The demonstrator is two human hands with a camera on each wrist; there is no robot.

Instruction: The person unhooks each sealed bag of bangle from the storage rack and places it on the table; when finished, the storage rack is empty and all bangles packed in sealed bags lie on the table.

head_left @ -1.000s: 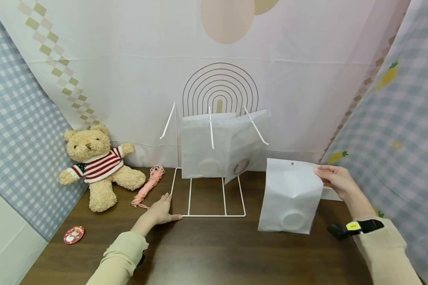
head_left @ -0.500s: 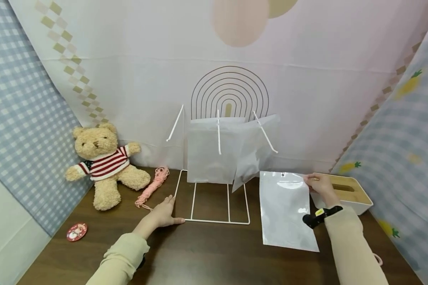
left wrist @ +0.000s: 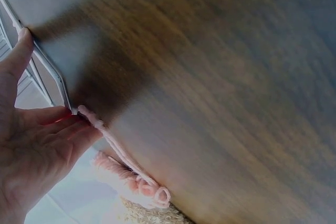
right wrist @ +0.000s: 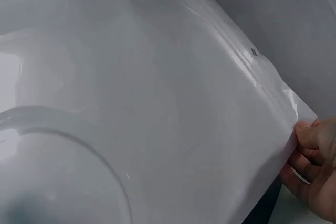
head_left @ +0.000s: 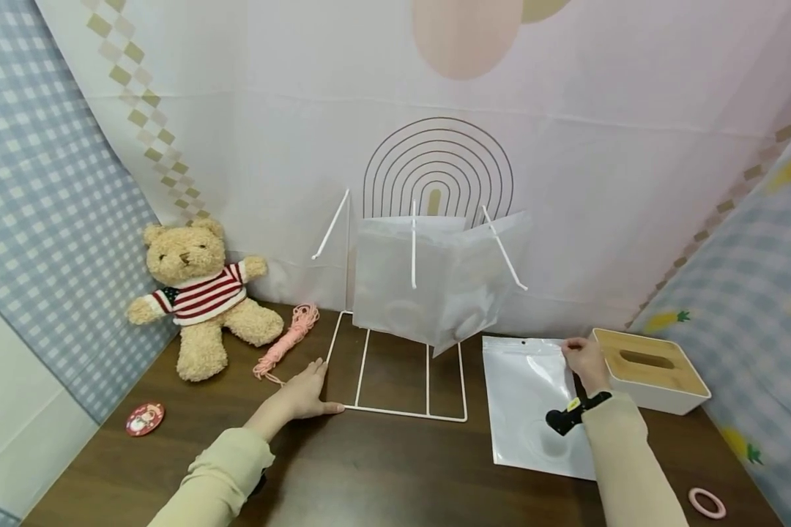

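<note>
My left hand (head_left: 301,395) rests with thumb and fingers spread at the front left corner of a white wire rack (head_left: 409,414). In the left wrist view the thumb and fingertips (left wrist: 24,32) touch its bars. My right hand (head_left: 587,362) pinches the upper right corner of a white zip bag (head_left: 524,399) with a small hole near its top edge. A round shape shows through the bag's lower part. Whether the bag lies flat on the table cannot be told. Two similar bags, one (head_left: 395,278) behind the other (head_left: 477,285), hang on the rack's arms.
A teddy bear (head_left: 201,307) in a striped sweater sits at the back left, beside a bundle of pink cord (head_left: 290,340). A red round badge (head_left: 145,419) lies at the left. At the right are a tissue box (head_left: 652,373) with a wooden lid and a pink ring (head_left: 707,503).
My right hand has brought the zip bag lower and nearer the table, uncovering the tissue box. The view has turned a little to the right. My left hand stays at the rack.
</note>
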